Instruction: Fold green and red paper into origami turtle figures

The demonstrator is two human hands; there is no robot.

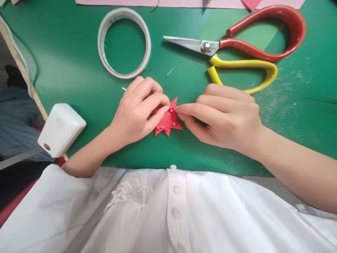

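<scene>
A small red paper star [166, 121] with several pointed tips and a folded, raised ring lies on the green table in front of me. My left hand [143, 109] pinches its upper left side between thumb and forefinger, hiding the tips there. From the other side, my right hand [223, 117] has its thumb and forefinger closed at the star's upper right edge. Its remaining fingers are curled in. Beyond my right hand lie scissors [214, 48] with one red and one yellow handle, blades pointing left.
A roll of white tape [102, 52] lies flat beyond my left hand. At the table's left edge sits a white charger-like block [61, 128]. Pink paper [179, 2] runs along the far side, and green paper [218, 26] lies under the scissors. Thin scraps [173, 69] are scattered nearby.
</scene>
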